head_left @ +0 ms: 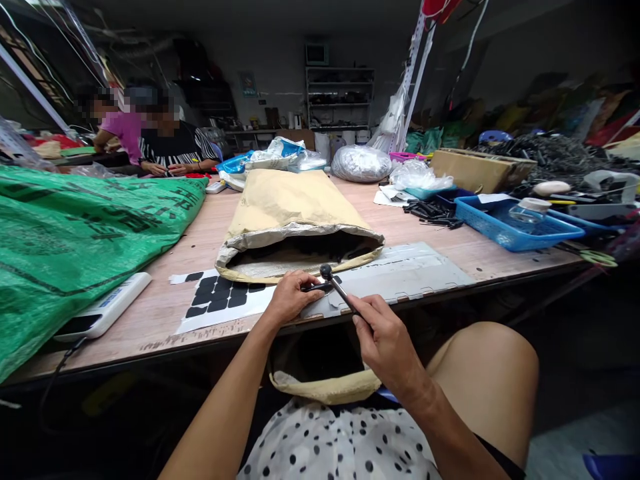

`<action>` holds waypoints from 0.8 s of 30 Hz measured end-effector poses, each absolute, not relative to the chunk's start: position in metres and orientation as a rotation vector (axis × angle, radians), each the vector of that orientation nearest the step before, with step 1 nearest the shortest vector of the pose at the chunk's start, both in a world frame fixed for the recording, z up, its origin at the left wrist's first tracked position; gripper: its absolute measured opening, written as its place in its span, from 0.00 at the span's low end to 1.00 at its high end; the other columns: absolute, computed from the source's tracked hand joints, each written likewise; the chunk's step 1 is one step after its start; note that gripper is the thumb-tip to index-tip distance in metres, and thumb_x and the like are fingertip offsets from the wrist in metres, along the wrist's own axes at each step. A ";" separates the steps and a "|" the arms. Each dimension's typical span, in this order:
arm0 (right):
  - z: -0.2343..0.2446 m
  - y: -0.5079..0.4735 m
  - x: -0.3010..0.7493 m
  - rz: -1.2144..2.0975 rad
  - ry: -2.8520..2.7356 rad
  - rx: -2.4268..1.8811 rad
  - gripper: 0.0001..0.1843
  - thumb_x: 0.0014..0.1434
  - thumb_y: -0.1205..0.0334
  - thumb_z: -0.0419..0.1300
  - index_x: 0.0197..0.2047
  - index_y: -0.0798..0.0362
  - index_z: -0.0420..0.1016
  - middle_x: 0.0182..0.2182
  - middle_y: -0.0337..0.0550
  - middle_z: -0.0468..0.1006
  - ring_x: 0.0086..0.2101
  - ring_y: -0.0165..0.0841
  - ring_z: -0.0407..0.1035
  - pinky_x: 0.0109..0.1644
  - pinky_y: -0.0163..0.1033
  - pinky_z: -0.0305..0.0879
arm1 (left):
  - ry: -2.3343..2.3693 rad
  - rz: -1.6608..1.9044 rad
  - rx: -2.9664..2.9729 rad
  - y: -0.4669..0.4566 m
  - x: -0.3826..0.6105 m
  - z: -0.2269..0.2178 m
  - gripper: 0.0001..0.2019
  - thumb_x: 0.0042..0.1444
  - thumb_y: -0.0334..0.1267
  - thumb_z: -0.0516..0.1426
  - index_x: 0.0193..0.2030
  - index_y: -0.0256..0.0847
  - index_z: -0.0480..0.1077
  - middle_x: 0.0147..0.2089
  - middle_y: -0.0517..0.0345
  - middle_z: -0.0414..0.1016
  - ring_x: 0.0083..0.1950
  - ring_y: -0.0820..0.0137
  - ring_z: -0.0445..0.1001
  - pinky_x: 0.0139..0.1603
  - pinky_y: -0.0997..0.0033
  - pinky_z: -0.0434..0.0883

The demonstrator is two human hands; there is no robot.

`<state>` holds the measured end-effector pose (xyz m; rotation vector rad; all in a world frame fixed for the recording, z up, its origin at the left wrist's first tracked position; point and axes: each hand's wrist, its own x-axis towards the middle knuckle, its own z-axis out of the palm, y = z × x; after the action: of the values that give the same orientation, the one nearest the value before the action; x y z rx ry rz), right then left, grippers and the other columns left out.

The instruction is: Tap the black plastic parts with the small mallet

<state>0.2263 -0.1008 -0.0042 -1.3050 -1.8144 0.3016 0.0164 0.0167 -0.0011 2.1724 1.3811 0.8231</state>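
Observation:
My right hand (pixel 385 337) is closed around a thin dark rod with a round black knob (pixel 336 283) at its far end, tilted up and to the left. Beside it, at the table's front edge, my left hand (pixel 293 297) pinches a slim black piece (pixel 315 288) lying close to the grey board (pixel 415 270). The rod's knob is just above that piece; whether they touch I cannot tell. Just beyond my hands lies a tan sack (pixel 300 200), its mouth facing me, with dark contents inside. A white sheet with black rounded patches (pixel 217 297) sits left of my left hand.
On the left a green sack (pixel 95 227) partly covers a white device (pixel 107 307) with a cable. Rightward are a blue tray (pixel 515 227), loose black parts (pixel 433 212) and a cardboard box (pixel 475 170). Another open sack (pixel 330 390) hangs below the table edge. Two people sit across, at left.

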 end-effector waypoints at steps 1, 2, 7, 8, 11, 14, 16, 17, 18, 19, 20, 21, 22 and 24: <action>-0.004 -0.101 0.227 0.288 -1.811 -1.312 0.24 0.68 0.68 0.49 0.64 0.51 0.72 0.43 0.46 0.73 0.41 0.33 0.72 0.52 0.39 0.71 | 1.384 0.824 2.167 0.017 0.016 -0.002 0.09 0.54 0.39 0.66 0.42 0.43 0.82 0.39 0.56 0.78 0.46 0.62 0.72 0.49 0.64 0.66; -0.004 -0.101 0.228 0.282 -1.815 -1.322 0.24 0.68 0.68 0.49 0.63 0.51 0.72 0.43 0.46 0.73 0.40 0.33 0.73 0.51 0.39 0.72 | 1.386 0.825 2.164 0.017 0.017 -0.002 0.10 0.54 0.39 0.66 0.42 0.43 0.82 0.39 0.56 0.78 0.46 0.62 0.72 0.49 0.64 0.66; -0.007 -0.101 0.231 0.262 -1.834 -1.371 0.23 0.67 0.69 0.50 0.61 0.49 0.74 0.41 0.44 0.75 0.39 0.32 0.73 0.49 0.37 0.72 | 1.395 0.825 2.156 0.016 0.017 0.000 0.09 0.53 0.39 0.65 0.41 0.43 0.82 0.40 0.56 0.78 0.46 0.61 0.72 0.49 0.63 0.67; -0.007 -0.100 0.233 0.246 -1.819 -1.380 0.23 0.66 0.69 0.50 0.61 0.49 0.74 0.41 0.44 0.75 0.39 0.32 0.73 0.49 0.37 0.72 | 1.395 0.823 2.155 0.015 0.017 0.001 0.10 0.52 0.39 0.65 0.41 0.42 0.82 0.40 0.56 0.78 0.47 0.61 0.72 0.50 0.63 0.67; -0.007 -0.097 0.241 0.187 -1.767 -1.439 0.23 0.66 0.68 0.51 0.61 0.50 0.74 0.42 0.45 0.75 0.39 0.32 0.73 0.48 0.36 0.71 | 1.392 0.818 2.152 0.014 0.016 0.002 0.10 0.52 0.39 0.65 0.42 0.42 0.81 0.41 0.56 0.79 0.48 0.60 0.72 0.50 0.63 0.67; -0.008 -0.093 0.249 0.126 -1.736 -1.580 0.22 0.65 0.68 0.53 0.59 0.50 0.76 0.41 0.44 0.75 0.39 0.33 0.73 0.45 0.36 0.70 | 1.404 0.823 2.142 0.013 0.016 0.003 0.11 0.52 0.39 0.65 0.42 0.43 0.81 0.42 0.56 0.79 0.49 0.59 0.72 0.50 0.62 0.67; -0.010 -0.090 0.252 0.068 -1.725 -1.703 0.21 0.65 0.69 0.54 0.58 0.50 0.77 0.41 0.44 0.75 0.39 0.33 0.73 0.43 0.35 0.68 | 1.412 0.828 2.138 0.013 0.016 0.003 0.11 0.51 0.40 0.65 0.42 0.43 0.80 0.42 0.56 0.80 0.49 0.59 0.72 0.49 0.62 0.67; -0.011 -0.090 0.253 0.034 -1.723 -1.761 0.22 0.64 0.69 0.54 0.58 0.49 0.77 0.41 0.43 0.75 0.38 0.32 0.73 0.41 0.35 0.67 | 1.413 0.830 2.139 0.013 0.016 0.002 0.11 0.51 0.40 0.65 0.42 0.43 0.80 0.42 0.57 0.80 0.49 0.59 0.72 0.49 0.63 0.67; -0.011 -0.089 0.253 0.000 -1.724 -1.811 0.22 0.65 0.70 0.54 0.58 0.48 0.77 0.42 0.43 0.75 0.38 0.32 0.72 0.40 0.35 0.66 | 1.411 0.831 2.142 0.013 0.016 0.002 0.11 0.51 0.40 0.64 0.41 0.43 0.79 0.41 0.57 0.80 0.49 0.59 0.72 0.48 0.63 0.67; -0.012 -0.089 0.252 -0.029 -1.728 -1.849 0.22 0.65 0.70 0.54 0.58 0.47 0.77 0.43 0.43 0.74 0.38 0.32 0.72 0.39 0.35 0.65 | 1.408 0.832 2.145 0.013 0.016 0.002 0.10 0.51 0.40 0.64 0.41 0.43 0.79 0.41 0.57 0.80 0.49 0.59 0.72 0.48 0.63 0.67; -0.012 -0.089 0.252 -0.051 -1.733 -1.877 0.22 0.65 0.70 0.54 0.58 0.46 0.77 0.43 0.42 0.74 0.38 0.31 0.72 0.38 0.35 0.64 | 1.405 0.833 2.148 0.013 0.016 0.001 0.10 0.51 0.40 0.64 0.40 0.43 0.79 0.41 0.58 0.80 0.49 0.59 0.72 0.48 0.63 0.67; -0.011 -0.089 0.251 -0.068 -1.738 -1.897 0.22 0.65 0.70 0.54 0.58 0.45 0.77 0.43 0.42 0.74 0.38 0.31 0.72 0.38 0.35 0.63 | 1.403 0.834 2.150 0.014 0.016 0.001 0.09 0.52 0.40 0.64 0.40 0.43 0.79 0.41 0.57 0.80 0.48 0.59 0.72 0.49 0.63 0.67; -0.011 -0.090 0.250 -0.078 -1.746 -1.910 0.22 0.65 0.70 0.54 0.57 0.45 0.77 0.43 0.42 0.74 0.38 0.31 0.71 0.38 0.35 0.62 | 1.403 0.835 2.151 0.014 0.016 0.001 0.09 0.52 0.41 0.64 0.40 0.43 0.79 0.42 0.57 0.80 0.48 0.59 0.72 0.49 0.62 0.67; -0.010 -0.090 0.248 -0.095 -1.753 -1.928 0.21 0.65 0.70 0.55 0.57 0.44 0.77 0.44 0.41 0.74 0.37 0.30 0.71 0.37 0.35 0.61 | 1.401 0.835 2.153 0.014 0.016 0.000 0.09 0.53 0.41 0.63 0.40 0.42 0.79 0.42 0.57 0.80 0.48 0.60 0.72 0.48 0.62 0.67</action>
<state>0.2485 -0.0902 -0.0098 -1.9279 -1.7530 -0.0952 0.0163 0.0140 0.0004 2.1531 1.4009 0.8352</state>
